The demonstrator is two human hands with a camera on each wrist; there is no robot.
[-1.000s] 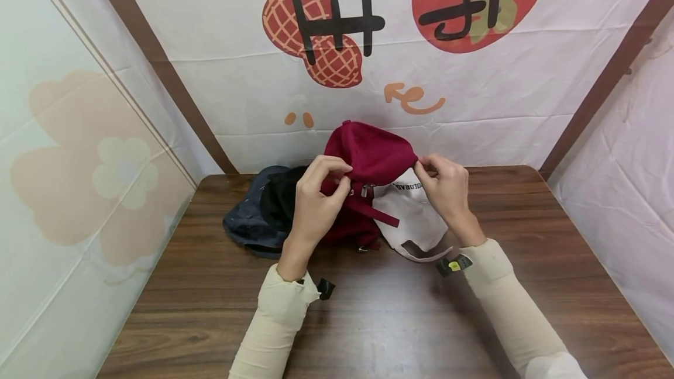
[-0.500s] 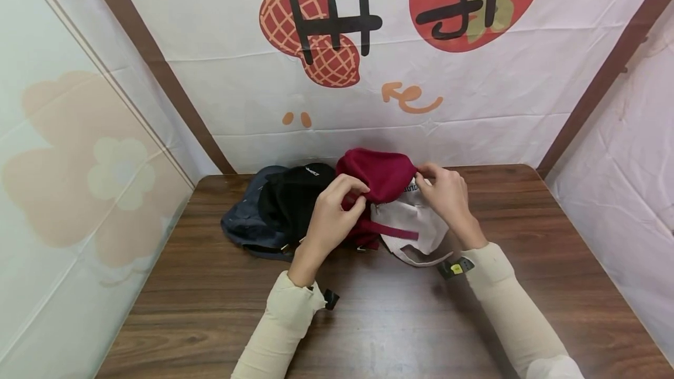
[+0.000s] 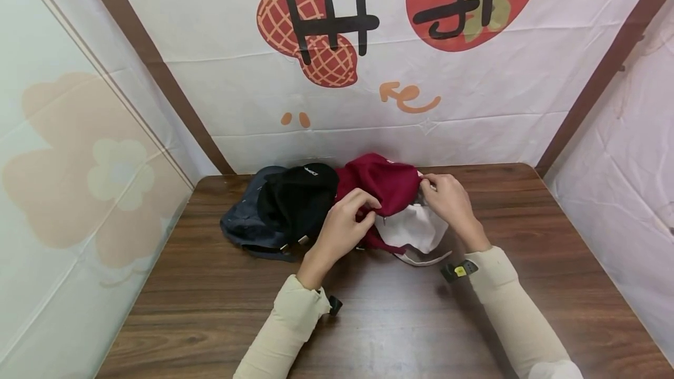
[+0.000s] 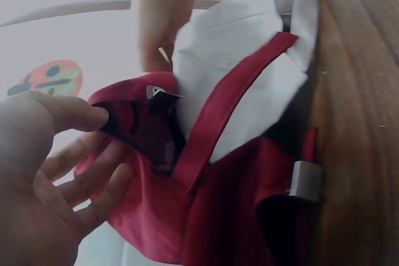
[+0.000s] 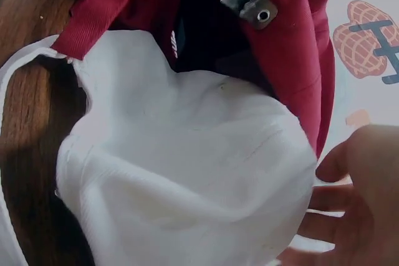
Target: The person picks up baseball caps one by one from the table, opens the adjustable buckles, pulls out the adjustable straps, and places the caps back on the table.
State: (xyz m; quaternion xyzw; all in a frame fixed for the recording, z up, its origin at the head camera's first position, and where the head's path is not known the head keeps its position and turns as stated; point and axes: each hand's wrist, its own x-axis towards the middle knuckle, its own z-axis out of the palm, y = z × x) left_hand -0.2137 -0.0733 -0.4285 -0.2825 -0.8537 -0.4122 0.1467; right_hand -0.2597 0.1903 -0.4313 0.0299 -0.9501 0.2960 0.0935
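In the head view, a red baseball cap (image 3: 397,189) lies tilted over the white cap (image 3: 421,228). My left hand (image 3: 347,221) pinches its near rim between thumb and fingertips; the left wrist view shows the thumb (image 4: 87,115) at the opening. My right hand (image 3: 447,197) pinches the cap's right edge. The loose red strap (image 4: 234,95) crosses the white cap, and a metal clasp (image 5: 249,4) hangs at the opening. Another red cap lies beneath, partly hidden, with its own silver clasp (image 4: 305,182).
To the left, a black cap (image 3: 300,200) overlaps a dark blue cap (image 3: 247,215), forming a row along the back of the wooden table (image 3: 200,309). A printed white cloth (image 3: 263,98) hangs behind the table's back edge.
The red cap has come down from its raised position onto the white cap, moving slightly right. Both hands have lowered with it, and the black cap's front is now in sight.
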